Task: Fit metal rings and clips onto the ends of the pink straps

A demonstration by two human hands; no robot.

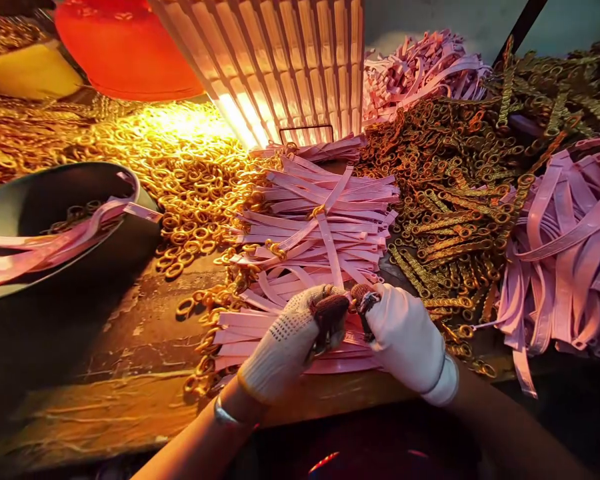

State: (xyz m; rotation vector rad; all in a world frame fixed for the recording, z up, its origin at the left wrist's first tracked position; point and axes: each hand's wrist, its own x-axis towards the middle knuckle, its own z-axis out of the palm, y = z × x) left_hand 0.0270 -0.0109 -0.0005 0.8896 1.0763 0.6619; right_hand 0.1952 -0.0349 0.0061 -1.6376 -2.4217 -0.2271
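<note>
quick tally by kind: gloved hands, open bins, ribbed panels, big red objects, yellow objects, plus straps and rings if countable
Gloved hands: 2 (left hand, right hand)
Open bin: 1
Ribbed panel: 1
Big red object: 1
Yellow object: 1
Total: 6
Pink straps and gold rings overlap too much to count.

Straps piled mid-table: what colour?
The straps are pink; the head view shows them best.

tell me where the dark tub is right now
In the head view, the dark tub sits at the left edge, with pink straps poking out over its rim and gold rings just to its right.
</note>
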